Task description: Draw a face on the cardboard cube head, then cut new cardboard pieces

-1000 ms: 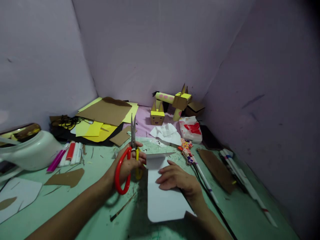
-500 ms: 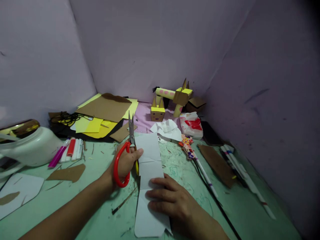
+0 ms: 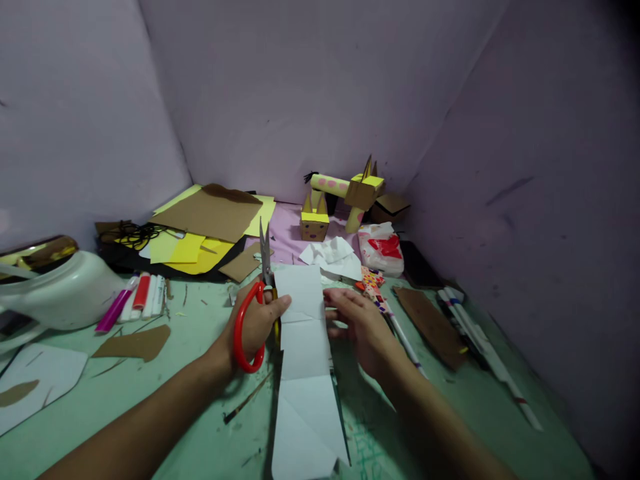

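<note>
My left hand [image 3: 257, 320] grips scissors [image 3: 259, 303] with one red and one yellow handle, blades pointing away from me, and its thumb presses the left edge of a long white paper strip [image 3: 305, 363]. The creased strip lies unfolded on the green table [image 3: 190, 393], running from near me toward the back. My right hand [image 3: 363, 327] rests at the strip's right edge, fingers spread and touching the paper, holding nothing.
Brown cardboard and yellow sheets [image 3: 210, 227] are piled at the back left, markers [image 3: 137, 300] beside a white jug [image 3: 60, 297]. Cardboard animal figures [image 3: 345, 200], crumpled tissue [image 3: 333, 257] and a plastic bag [image 3: 381, 248] stand at the back. Pens [image 3: 480, 347] and a cardboard piece [image 3: 433, 325] lie right.
The folded paper has been opened out into a long strip. My right hand slid from the lower middle of the paper up to its right edge. The scissors stayed in my left hand.
</note>
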A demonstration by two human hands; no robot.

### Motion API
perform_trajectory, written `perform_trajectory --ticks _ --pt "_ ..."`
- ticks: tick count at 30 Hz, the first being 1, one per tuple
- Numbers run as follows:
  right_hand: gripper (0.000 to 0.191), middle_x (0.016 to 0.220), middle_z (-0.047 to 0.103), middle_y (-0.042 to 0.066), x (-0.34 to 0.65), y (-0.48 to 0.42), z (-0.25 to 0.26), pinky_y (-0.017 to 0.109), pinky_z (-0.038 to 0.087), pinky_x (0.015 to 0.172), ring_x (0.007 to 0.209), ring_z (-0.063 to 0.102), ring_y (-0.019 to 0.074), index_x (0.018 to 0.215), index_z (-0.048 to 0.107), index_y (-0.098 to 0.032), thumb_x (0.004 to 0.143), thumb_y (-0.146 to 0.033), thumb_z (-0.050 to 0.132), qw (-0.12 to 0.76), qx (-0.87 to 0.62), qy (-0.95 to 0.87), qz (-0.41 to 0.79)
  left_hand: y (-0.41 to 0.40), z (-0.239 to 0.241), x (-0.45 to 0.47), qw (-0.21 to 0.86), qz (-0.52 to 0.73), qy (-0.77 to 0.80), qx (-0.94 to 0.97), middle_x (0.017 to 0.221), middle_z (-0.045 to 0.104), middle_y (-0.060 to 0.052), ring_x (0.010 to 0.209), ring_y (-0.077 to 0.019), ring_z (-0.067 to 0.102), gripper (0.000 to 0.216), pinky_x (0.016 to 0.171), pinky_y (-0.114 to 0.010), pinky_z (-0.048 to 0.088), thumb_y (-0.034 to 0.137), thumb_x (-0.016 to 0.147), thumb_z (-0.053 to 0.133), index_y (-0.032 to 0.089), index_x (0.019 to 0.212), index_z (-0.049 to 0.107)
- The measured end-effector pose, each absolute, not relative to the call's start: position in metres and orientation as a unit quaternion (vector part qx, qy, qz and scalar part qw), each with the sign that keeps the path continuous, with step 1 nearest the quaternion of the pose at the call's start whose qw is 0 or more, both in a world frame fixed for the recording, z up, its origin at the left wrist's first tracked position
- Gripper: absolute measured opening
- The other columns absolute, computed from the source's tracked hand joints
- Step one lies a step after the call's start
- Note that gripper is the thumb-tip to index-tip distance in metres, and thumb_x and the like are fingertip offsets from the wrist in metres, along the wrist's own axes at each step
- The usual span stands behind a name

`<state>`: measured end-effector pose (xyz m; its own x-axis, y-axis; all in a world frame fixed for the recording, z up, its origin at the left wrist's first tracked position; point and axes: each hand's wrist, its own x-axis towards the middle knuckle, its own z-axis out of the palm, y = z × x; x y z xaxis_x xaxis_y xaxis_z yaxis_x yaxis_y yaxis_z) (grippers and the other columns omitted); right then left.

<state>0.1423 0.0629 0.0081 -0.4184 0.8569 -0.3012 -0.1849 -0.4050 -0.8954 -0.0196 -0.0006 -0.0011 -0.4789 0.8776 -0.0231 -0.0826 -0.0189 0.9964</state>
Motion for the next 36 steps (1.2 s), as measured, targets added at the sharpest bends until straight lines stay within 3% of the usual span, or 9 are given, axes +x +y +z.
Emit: perform_trajectory --ticks 3,9,16,20,25,31,36 --pt "0.045 0.057 0.066 0.002 0.129 0.055 -0.003 0.022 0.042 0.044 0.048 0.055 0.0123 0.066 0.068 -0.013 0.048 -0.048 0.09 0.33 -0.394 -0.424 0.746 -0.001 0.001 -0.017 0.395 0.622 0.58 0.346 0.064 0.059 0.003 0.061 -0.0167 0.057 0.021 0.06 -0.03 0.049 0.028 0.066 0.074 0.018 0.073 0.057" --pt "0.044 0.056 0.066 0.0 0.134 0.057 -0.012 0.025 0.045 0.047 0.048 0.057 0.0139 0.072 0.068 -0.013 0.051 -0.046 0.089 0.418 -0.405 -0.406 0.705 -0.007 0.01 -0.011 0.467 0.593 0.557 0.346 0.057 0.056 0.008 0.051 -0.0159 0.055 0.045 0.052 -0.029 0.047 0.035 0.066 0.074 0.021 0.101 0.049" --pt "0.043 0.054 0.063 -0.004 0.139 0.068 -0.011 0.024 0.043 0.046 0.047 0.052 0.0113 0.066 0.064 -0.017 0.05 -0.049 0.089 0.52 -0.414 -0.375 0.646 -0.014 0.02 -0.002 0.484 0.553 0.548 0.4 0.068 0.058 0.006 0.057 -0.0111 0.05 0.047 0.052 -0.024 0.041 0.021 0.057 0.072 0.02 0.099 0.052" --pt "0.044 0.052 0.063 -0.002 0.138 0.066 -0.008 0.027 0.045 0.047 0.046 0.054 0.0143 0.067 0.065 -0.018 0.049 -0.051 0.088 0.504 -0.4 -0.346 0.683 -0.014 0.017 0.002 0.458 0.545 0.576 0.401 0.067 0.056 0.006 0.059 -0.0113 0.049 0.045 0.054 -0.024 0.039 0.02 0.057 0.07 0.019 0.1 0.054" --pt "0.042 0.058 0.069 0.002 0.137 0.065 -0.004 0.034 0.053 0.057 0.061 0.066 0.0243 0.07 0.067 -0.018 0.052 -0.052 0.085 0.452 -0.376 -0.328 0.739 -0.014 0.016 0.001 0.437 0.553 0.582 0.405 0.066 0.056 0.006 0.058 -0.0116 0.048 0.046 0.052 -0.024 0.037 0.021 0.059 0.069 0.02 0.101 0.053" --pt "0.03 0.052 0.064 0.0 0.138 0.068 -0.007 0.027 0.04 0.044 0.046 0.054 0.0165 0.067 0.066 -0.017 0.067 -0.045 0.076 0.419 -0.43 -0.284 0.748 -0.015 0.021 0.0 0.449 0.528 0.572 0.438 0.068 0.055 0.006 0.058 -0.0115 0.048 0.046 0.051 -0.024 0.038 0.023 0.061 0.069 0.019 0.103 0.051" --pt "0.03 0.047 0.055 -0.003 0.14 0.069 -0.004 0.025 0.022 0.039 0.039 0.04 0.0113 0.061 0.06 -0.018 0.068 -0.043 0.075 0.43 -0.416 -0.289 0.747 -0.014 0.012 -0.005 0.455 0.536 0.565 0.431 0.071 0.057 0.006 0.059 -0.0107 0.05 0.045 0.052 -0.023 0.037 0.023 0.066 0.07 0.019 0.107 0.052"
